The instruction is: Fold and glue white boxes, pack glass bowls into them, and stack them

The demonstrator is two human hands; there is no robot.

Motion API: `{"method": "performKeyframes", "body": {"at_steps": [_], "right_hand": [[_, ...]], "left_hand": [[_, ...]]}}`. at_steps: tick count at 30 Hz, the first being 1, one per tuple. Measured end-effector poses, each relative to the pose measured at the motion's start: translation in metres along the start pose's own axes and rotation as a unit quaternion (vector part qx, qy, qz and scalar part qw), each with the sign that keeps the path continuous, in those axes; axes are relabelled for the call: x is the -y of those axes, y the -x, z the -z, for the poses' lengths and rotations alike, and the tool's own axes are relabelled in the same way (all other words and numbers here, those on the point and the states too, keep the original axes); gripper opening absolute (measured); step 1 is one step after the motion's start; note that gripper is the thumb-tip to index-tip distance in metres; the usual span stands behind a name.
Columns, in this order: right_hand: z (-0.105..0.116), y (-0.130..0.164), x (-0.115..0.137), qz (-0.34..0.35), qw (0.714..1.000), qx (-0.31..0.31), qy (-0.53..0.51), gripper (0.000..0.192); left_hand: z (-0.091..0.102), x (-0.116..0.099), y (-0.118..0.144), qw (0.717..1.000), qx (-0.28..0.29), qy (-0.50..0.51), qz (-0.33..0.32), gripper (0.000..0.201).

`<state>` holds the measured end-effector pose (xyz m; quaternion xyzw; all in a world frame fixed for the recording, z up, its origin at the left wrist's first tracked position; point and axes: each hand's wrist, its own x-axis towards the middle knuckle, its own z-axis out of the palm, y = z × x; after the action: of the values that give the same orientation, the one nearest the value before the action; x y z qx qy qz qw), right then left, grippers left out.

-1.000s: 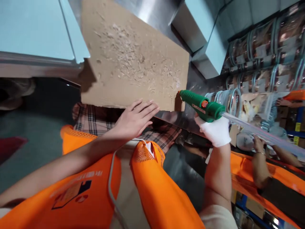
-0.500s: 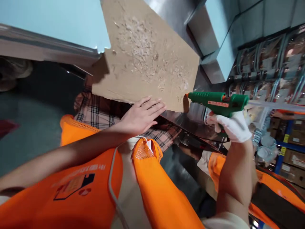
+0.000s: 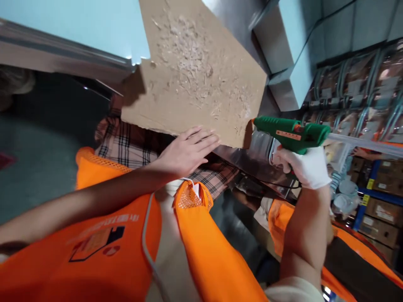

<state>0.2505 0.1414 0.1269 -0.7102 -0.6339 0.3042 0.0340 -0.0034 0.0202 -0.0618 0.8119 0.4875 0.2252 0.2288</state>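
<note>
1. Nearest the camera, 1 orange mesh safety vest [image 3: 201, 251] covers the person's chest, above plaid trousers [image 3: 132, 147].
2. The bare left hand [image 3: 185, 151] lies flat, fingers spread slightly, on the near edge of 1 brown, glue-scarred cardboard sheet [image 3: 195, 75].
3. The white-gloved right hand [image 3: 304, 165] is clenched around the grip of 1 green plastic hot-glue gun [image 3: 291, 134].
4. The gun's long axis runs nearly level, left to right; its orange nozzle points left, touching the cardboard's near right corner, with 1 clear glue stick [image 3: 365, 142] trailing from its rear.
5. The cardboard rests on a steel worktable [image 3: 233, 21].
6. Beyond, at least 2 pale blue boxes [image 3: 289, 46] stand beside rows of clear packaged goods [image 3: 355, 88].
</note>
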Motion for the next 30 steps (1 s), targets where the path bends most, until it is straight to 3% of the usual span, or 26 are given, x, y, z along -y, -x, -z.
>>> {"method": "performKeyframes", "body": {"at_steps": [4, 8, 14, 18, 22, 30], "right_hand": [[0.000, 0.006, 0.000, 0.021, 0.999, 0.010, -0.045, 0.019], [-0.006, 0.006, -0.008, 0.010, 0.999, 0.030, 0.001, 0.013], [-0.020, 0.029, -0.002, -0.001, 0.997, -0.073, -0.008, 0.019], [-0.036, 0.041, -0.008, -0.001, 0.998, -0.001, -0.063, 0.021], [-0.047, 0.030, -0.012, -0.024, 0.996, 0.051, -0.075, 0.018], [-0.031, 0.027, 0.021, -0.005, 0.999, 0.048, -0.015, 0.014]], "left_hand": [[-0.001, 0.000, 0.000, 1.000, 0.002, 0.002, -0.001, 0.055], [0.000, -0.001, -0.001, 1.000, 0.005, -0.003, 0.002, 0.055], [0.002, -0.001, -0.002, 1.000, 0.018, -0.017, -0.001, 0.054], [0.000, 0.000, -0.002, 1.000, 0.020, -0.013, -0.006, 0.056], [-0.002, 0.001, -0.002, 1.000, 0.015, -0.005, 0.003, 0.056], [0.000, 0.000, -0.002, 1.000, 0.020, 0.007, 0.013, 0.057]]}}
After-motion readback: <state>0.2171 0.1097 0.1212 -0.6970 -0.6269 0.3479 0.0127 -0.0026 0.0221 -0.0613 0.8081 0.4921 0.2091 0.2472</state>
